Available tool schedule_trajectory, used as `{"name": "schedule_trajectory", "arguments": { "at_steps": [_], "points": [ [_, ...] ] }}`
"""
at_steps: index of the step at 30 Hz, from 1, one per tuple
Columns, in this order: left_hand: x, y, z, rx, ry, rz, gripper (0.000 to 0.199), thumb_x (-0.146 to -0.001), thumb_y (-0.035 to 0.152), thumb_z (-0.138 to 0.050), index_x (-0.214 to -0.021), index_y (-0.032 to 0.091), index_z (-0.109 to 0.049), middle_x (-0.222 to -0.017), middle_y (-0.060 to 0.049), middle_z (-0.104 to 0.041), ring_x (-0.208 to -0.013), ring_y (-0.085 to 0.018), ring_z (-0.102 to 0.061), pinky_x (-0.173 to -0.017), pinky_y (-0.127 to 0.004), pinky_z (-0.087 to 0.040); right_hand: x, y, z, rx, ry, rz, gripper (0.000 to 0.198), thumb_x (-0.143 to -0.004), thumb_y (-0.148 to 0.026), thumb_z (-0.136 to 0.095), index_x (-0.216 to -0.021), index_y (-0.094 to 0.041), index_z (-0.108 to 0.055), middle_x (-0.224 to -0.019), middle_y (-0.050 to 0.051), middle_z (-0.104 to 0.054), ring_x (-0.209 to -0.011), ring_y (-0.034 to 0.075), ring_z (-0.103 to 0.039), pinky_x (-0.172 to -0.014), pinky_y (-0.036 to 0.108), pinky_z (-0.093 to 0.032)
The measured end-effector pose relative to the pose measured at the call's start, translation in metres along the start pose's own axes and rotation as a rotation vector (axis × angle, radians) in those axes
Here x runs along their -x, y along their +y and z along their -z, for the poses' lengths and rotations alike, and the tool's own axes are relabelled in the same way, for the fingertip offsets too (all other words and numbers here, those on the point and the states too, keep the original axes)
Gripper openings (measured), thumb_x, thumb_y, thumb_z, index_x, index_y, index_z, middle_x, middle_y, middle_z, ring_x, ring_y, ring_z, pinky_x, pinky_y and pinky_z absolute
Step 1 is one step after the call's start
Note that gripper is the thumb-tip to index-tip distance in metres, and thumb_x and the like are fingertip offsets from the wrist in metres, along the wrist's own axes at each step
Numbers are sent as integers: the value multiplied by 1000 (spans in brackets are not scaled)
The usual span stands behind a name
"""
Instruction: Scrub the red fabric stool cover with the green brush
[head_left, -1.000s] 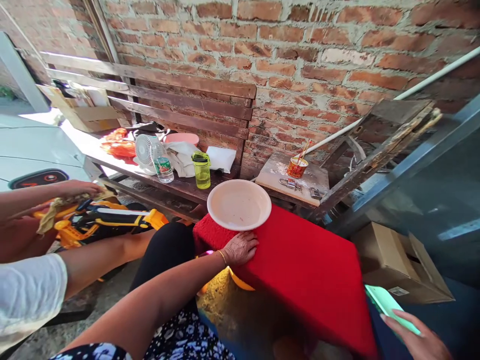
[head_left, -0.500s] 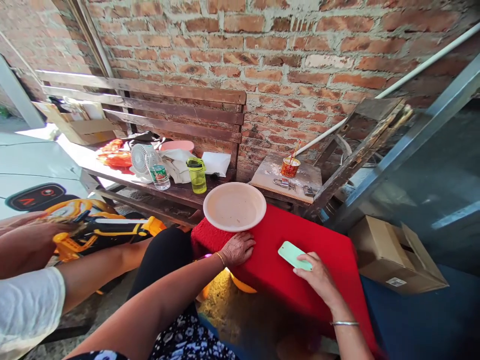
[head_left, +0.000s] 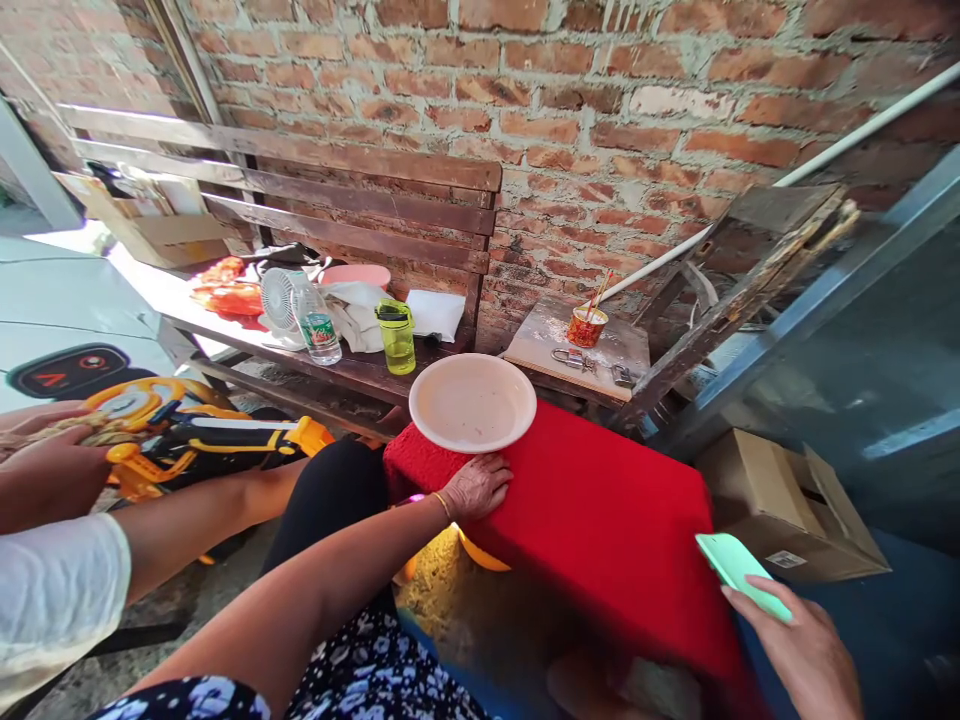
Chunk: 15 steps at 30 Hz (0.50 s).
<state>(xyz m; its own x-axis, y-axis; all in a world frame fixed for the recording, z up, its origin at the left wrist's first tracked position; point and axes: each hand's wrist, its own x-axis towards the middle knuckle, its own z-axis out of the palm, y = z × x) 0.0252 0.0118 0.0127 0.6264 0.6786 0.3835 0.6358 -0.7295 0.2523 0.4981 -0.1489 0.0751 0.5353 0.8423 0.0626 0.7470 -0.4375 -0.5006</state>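
Red cloth (head_left: 600, 500), phone (head_left: 739, 568) in right hand (head_left: 806, 640)

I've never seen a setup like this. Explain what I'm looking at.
There is no machine here: a person works with bare hands, and every picture comes from one camera worn on that person's head, looking forward and down. The left hand rests on a red cloth, close beside a pale bowl that sits on it. The right hand holds a mint-green phone near the cloth's right end. Behind, a wooden bench bears a green bottle, a clear bottle and a fan, among other things. The hands at the left edge belong to someone else.
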Motion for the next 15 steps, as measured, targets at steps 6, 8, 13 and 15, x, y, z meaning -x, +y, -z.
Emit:
{"name": "schedule_trajectory", "arguments": {
  "at_steps": [6, 8, 13, 15],
  "points": [
    [1, -3, -3, -12, 13, -2, 23, -93, 19, -59, -111, 21, -72, -120, -10, -69, -114, -26, -64, -107, -44, -50, 27, -139, -71, -253, -324, 362, 37, -65, -54, -64, -89, -28, -74, -98, 5, -66, -91, 27, -68, -81, 39, -53],
    [1, -4, -4, -14, 19, -2, 23, -93, 18, -59, -111, 21, -72, -120, -10, -69, -114, -26, -64, -107, -44, -50, 31, -148, -80, -240, -384, 386, 34, -62, -49, -65, -88, -29, -74, -98, 3, -66, -88, 25, -67, -77, 36, -53],
    [2, -4, -4, -11, 29, -14, 24, -93, 18, -58, -113, 20, -72, -121, -10, -69, -115, -26, -64, -108, -44, -50, 22, -73, -42, -171, -307, 177, 44, -60, -59, -65, -90, -30, -76, -102, 6, -69, -92, 30, -70, -82, 41, -54],
    [1, -3, -3, -3, 20, -14, 24, -94, 18, -58, -113, 20, -72, -121, -11, -69, -114, -26, -64, -108, -43, -50, 16, -19, -14, -95, -197, 50, 45, -60, -65, -65, -89, -32, -76, -101, 10, -71, -92, 34, -71, -83, 46, -55]
  ]
}}
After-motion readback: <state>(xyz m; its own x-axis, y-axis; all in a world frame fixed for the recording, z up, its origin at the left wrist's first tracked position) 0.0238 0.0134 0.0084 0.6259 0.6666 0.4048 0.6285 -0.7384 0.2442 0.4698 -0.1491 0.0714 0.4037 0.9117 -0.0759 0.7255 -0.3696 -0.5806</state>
